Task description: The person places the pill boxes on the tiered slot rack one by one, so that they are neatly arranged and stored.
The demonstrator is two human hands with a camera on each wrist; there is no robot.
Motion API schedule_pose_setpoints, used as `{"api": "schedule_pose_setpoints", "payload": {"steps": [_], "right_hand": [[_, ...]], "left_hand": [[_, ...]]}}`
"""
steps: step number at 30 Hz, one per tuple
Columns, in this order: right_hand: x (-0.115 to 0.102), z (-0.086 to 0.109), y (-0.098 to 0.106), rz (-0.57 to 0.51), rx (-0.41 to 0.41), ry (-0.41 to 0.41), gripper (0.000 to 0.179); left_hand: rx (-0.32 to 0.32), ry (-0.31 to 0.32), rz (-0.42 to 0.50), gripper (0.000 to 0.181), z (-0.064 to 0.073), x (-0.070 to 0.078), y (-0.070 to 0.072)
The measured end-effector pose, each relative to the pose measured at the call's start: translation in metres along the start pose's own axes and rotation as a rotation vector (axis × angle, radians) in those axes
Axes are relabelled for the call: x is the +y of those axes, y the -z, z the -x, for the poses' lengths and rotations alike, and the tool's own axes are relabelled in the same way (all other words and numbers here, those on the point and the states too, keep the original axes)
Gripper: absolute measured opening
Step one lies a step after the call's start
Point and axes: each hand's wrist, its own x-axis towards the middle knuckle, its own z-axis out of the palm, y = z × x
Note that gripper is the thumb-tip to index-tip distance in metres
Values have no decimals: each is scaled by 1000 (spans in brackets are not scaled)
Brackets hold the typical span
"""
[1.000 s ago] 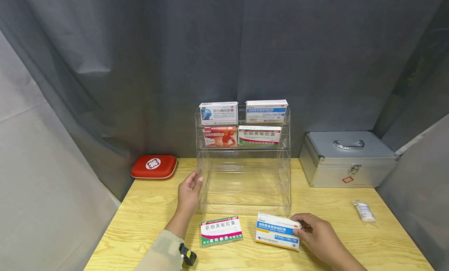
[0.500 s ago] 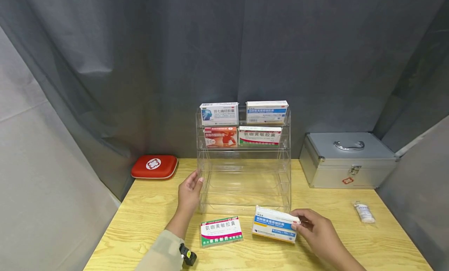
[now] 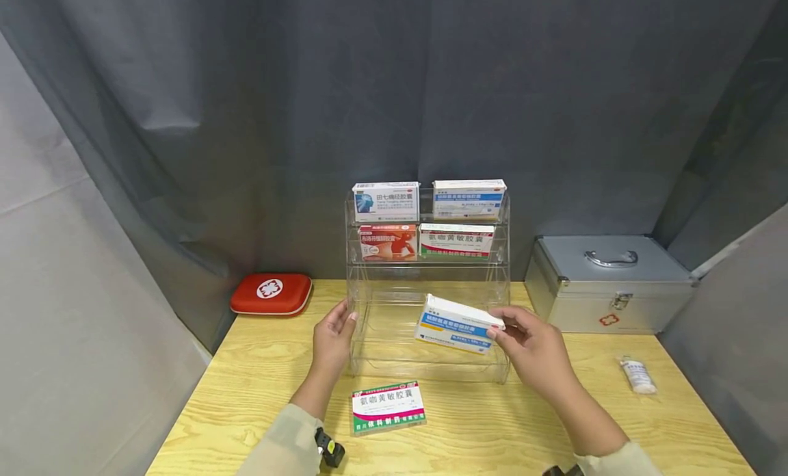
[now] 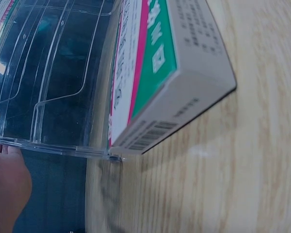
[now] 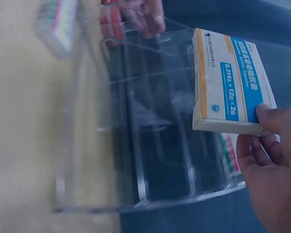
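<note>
In the head view, my right hand [image 3: 538,353] pinches the right end of a white, blue and yellow medicine box [image 3: 458,325], tilted in front of the lower tiers of a clear display rack [image 3: 431,373]. The right wrist view shows the thumb on the printed face of this medicine box [image 5: 228,82] and fingers beneath it. My left hand [image 3: 332,339] holds the rack's left side edge, its fingers partly hidden. A white, pink and green medicine box [image 3: 389,407] lies on the table before the rack; in the left wrist view this green-striped box [image 4: 150,77] is close up.
The rack's upper two tiers hold several medicine boxes, including a red one [image 3: 388,242]. A red first-aid case [image 3: 271,293] lies to the left. At right stand a silver metal case [image 3: 609,291] and a small wrapped white roll [image 3: 639,375]. Grey curtains [image 3: 308,120] enclose the table.
My right hand has lifted the blue-and-white medicine box off the table, moving it up and left to the front of the rack. My left hand stays at the rack's side.
</note>
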Motion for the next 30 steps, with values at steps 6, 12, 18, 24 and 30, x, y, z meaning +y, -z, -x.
{"api": "schedule_pose_setpoints", "payload": {"steps": [6, 12, 18, 24, 30], "right_hand": [[-22, -44, -10, -39, 46, 65, 30], [-45, -75, -25, 25, 129, 161, 30], [-61, -94, -47, 47, 150, 234, 31], [-62, -106, -66, 71, 131, 245, 29], [-52, -116, -82, 70, 93, 207, 28]], "left_hand": [[-9, 9, -5, 46, 0, 2, 1], [14, 10, 5, 44, 0, 2, 2], [15, 4, -2, 45, 0, 1, 2], [16, -4, 1, 45, 0, 1, 1], [10, -9, -3, 46, -1, 0, 1]]}}
